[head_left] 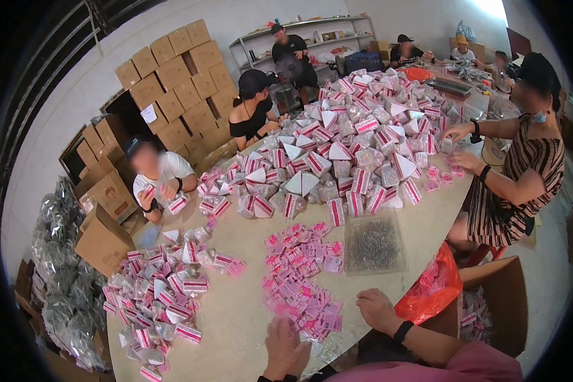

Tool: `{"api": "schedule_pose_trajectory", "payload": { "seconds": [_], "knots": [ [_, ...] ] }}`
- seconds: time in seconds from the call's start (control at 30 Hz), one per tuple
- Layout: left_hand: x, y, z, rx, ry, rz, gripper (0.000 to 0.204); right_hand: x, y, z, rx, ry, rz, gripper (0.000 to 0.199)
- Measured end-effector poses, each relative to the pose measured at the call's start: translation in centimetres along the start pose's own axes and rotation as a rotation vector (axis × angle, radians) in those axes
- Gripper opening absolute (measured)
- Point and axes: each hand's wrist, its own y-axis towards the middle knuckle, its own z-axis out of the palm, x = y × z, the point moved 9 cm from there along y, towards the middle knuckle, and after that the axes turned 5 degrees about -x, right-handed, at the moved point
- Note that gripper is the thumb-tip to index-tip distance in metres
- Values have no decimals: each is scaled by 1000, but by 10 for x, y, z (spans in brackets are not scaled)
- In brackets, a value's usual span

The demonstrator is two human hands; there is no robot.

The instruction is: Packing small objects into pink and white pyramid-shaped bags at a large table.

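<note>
My left hand (pixel 286 351) is at the near end of a pile of pink printed cards (pixel 302 286), reaching onto its lower edge. Motion smears its fingertips and the pink there, so its grip is unclear. To the right, my right hand (pixel 377 310) rests low over the table, apart from the cards, its fingers curled inward. Whatever they may hold is hidden. Beyond that hand lies a shallow clear tray (pixel 388 270) of small dark metal pieces, too fine to name.
A large heap of clear packets with pink-and-white labels (pixel 337 153) covers the far table (pixel 235 296); a smaller packet heap (pixel 159 299) lies left. A red plastic bag (pixel 433 290) and open carton (pixel 509 305) stand right. Several people work around the table. Stacked cartons (pixel 184 95) line the wall.
</note>
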Motion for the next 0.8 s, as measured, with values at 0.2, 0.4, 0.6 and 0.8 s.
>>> {"api": "schedule_pose_trajectory", "payload": {
  "seconds": [0.2, 0.4, 0.6, 0.8],
  "knots": [
    [9, -8, -6, -5, 7, -29, 89, 2, 1, 2, 33, -45, 1, 12],
    [-1, -3, -12, 15, -95, 21, 88, 3, 4, 3, 51, -85, -12, 12],
    [5, -1, -3, 0, -80, 15, 87, 4, 6, 3, 46, -79, -2, 12],
    [0, 1, -4, -5, -51, 50, 86, 7, 8, 2, 43, -106, -12, 12]
  ]
}}
